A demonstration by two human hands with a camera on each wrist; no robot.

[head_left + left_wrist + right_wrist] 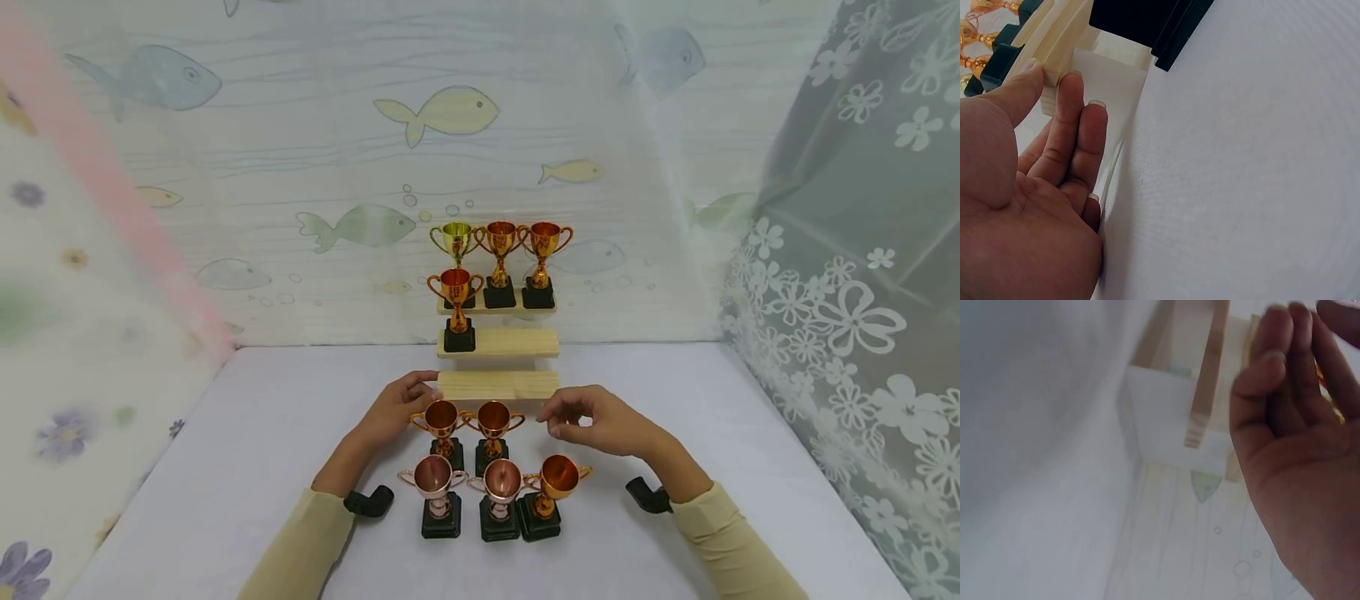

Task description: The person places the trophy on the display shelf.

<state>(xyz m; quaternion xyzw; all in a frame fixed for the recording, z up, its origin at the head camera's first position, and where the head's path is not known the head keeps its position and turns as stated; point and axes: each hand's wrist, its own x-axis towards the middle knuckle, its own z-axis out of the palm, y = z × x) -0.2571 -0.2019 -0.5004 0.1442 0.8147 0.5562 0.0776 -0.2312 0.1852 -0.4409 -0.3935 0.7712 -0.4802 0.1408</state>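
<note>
A tiered stand has wooden shelves, and my left hand [396, 410] is at the left end of its lowest shelf [498, 385]. In the left wrist view the thumb [1019, 94] lies on the shelf's upper side, with the fingertips against its end from below. Off the right end, my right hand [600, 419] hovers with fingers loosely bent and nothing in them. An orange-gold trophy cup [457, 287] stands at the left of the middle shelf [517, 342]. Up on the top shelf [480, 307] are a yellow-gold trophy [456, 240] and two orange-gold ones [500, 242].
Several trophies stand on the white table [247, 433] before the stand: two bronze-gold cups [492, 419] behind, two pinkish cups [502, 481] and an orange one [558, 477] in front. A fish-patterned curtain [300, 167] hangs behind. Black devices [369, 502] are on both wrists.
</note>
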